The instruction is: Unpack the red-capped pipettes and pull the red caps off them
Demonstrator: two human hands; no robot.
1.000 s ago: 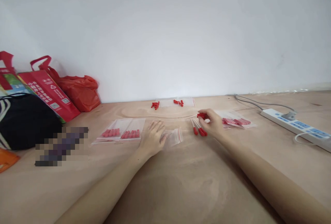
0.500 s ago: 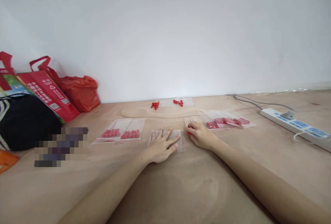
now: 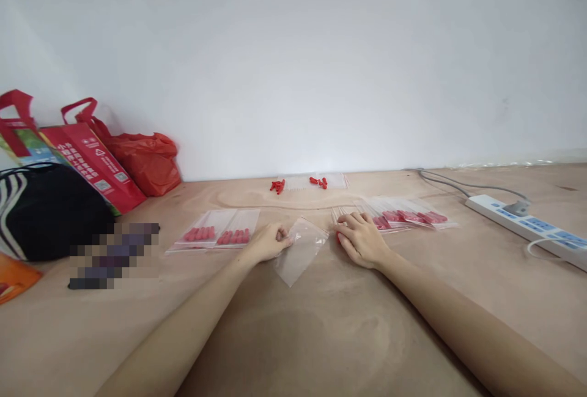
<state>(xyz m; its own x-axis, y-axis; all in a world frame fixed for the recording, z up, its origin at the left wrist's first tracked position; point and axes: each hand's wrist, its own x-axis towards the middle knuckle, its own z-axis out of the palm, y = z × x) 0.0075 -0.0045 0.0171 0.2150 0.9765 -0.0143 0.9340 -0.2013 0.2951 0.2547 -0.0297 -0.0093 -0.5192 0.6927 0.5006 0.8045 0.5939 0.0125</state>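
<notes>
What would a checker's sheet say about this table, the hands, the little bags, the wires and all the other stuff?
Surface: wood-patterned table, reaching the wall.
Job's things: clear bag between the hands, no red pieces seen inside; left bags and right bags hold red pieces; loose red pieces near the wall.
Clutter: black bag, red plastic bag and a blurred-out dark item, all on the left.
Hands: left hand at the clear bag's edge, grip unclear; right hand over red-ended sticks, mostly covering them.
Cables: grey cable behind the power strip.
Surroundings: pale wall; other people, nothing seen.
</notes>
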